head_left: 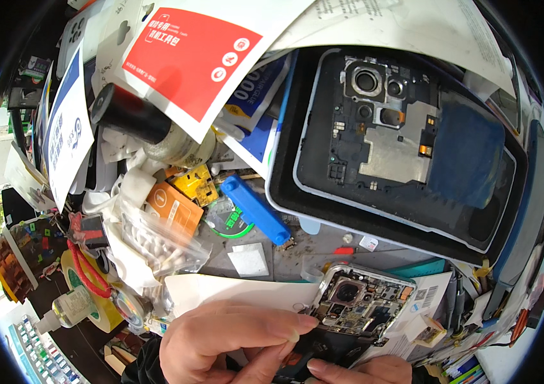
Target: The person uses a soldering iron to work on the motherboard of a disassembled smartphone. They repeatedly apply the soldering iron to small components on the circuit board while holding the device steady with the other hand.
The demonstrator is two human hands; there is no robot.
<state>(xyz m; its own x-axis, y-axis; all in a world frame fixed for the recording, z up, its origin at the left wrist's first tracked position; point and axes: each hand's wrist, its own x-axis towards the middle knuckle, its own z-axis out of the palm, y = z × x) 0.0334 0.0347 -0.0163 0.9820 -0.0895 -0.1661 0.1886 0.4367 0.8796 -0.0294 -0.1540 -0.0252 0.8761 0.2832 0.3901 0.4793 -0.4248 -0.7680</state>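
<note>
At the bottom centre is an opened smartphone point(374, 307) with its circuit board and camera module bare; its nearer half is dark. My left hand point(220, 336) is closed, index finger and thumb pinched together just above the phone's left edge. Whatever sits between those fingertips is too small to make out. My right hand point(365, 371) is closed on the phone's near right side, its thumb over the dark part. The lower fingers of both hands are cut off by the frame's edge. White paper point(240, 293) lies behind my left hand.
A black tray point(284, 185) holding a phone back part with camera rings fills the upper right. A blue-handled tool point(256, 208), a small white square point(248, 260), a black-capped jar point(185, 150) and a plastic bag point(156, 240) crowd the left. A red-and-white packet point(188, 64) overhangs the back.
</note>
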